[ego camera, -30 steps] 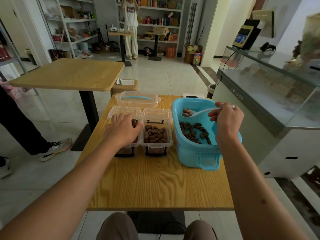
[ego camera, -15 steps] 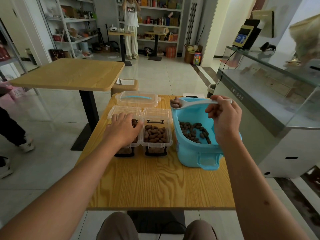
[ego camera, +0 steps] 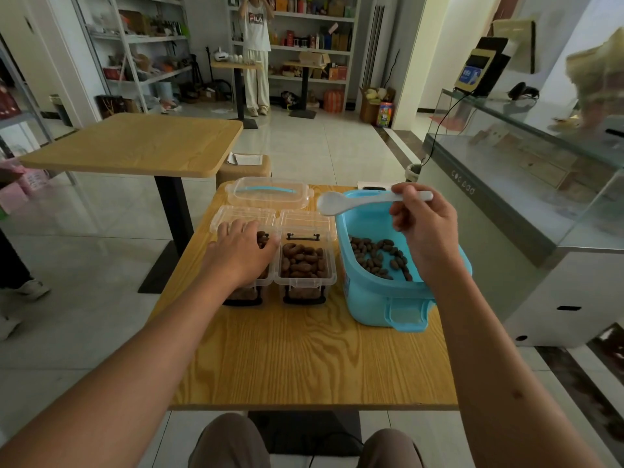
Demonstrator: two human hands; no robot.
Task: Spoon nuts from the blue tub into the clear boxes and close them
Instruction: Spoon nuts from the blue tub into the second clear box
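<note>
Spoon (ego camera: 358, 202) pinched in my right hand (ego camera: 426, 231), bowl pointing left over right box (ego camera: 305, 261); left hand (ego camera: 241, 253) lay flat on left box (ego camera: 246, 265).

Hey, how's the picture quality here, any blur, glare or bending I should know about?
Head view: dim and evenly lit; wide-angle bending at the edges, arms stretched; the glass counter shows reflections; a blurred shape at upper right; spoon, nuts and both hands stay sharp.
</note>
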